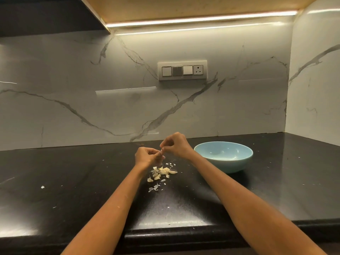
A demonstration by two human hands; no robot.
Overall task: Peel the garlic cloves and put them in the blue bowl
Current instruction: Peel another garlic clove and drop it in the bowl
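- While both forearms reach up from the lower edge of the frame, the left hand [147,157] and right hand [174,145] meet just above centre, over the black countertop [73,181].
- Left hand: fingers curled inward, thumb and fingertips pinching a small garlic clove [161,152]; only a sliver of the clove shows between the two hands.
- Right hand: fingers curled, fingertips pinched onto the same clove from the upper right; whether they grip skin or the clove itself cannot be told.
- Garlic pile [162,172]: a loose cluster of cloves and pale skin scraps lies on the countertop just below the hands, near centre frame, between the two forearms.
- Loose skins [153,188]: further flakes lie scattered below the pile.
- Blue bowl [223,156]: stands upright on the countertop right of centre, just beside the right wrist and apart from the pile; no peeled cloves can be made out inside, though its glossy interior carries reflections.
- Switch plate [182,70]: mounted on the marble backsplash [92,89], upper centre of the frame.
- Light strip [202,18]: lit, running under the cabinet along the top of the frame.
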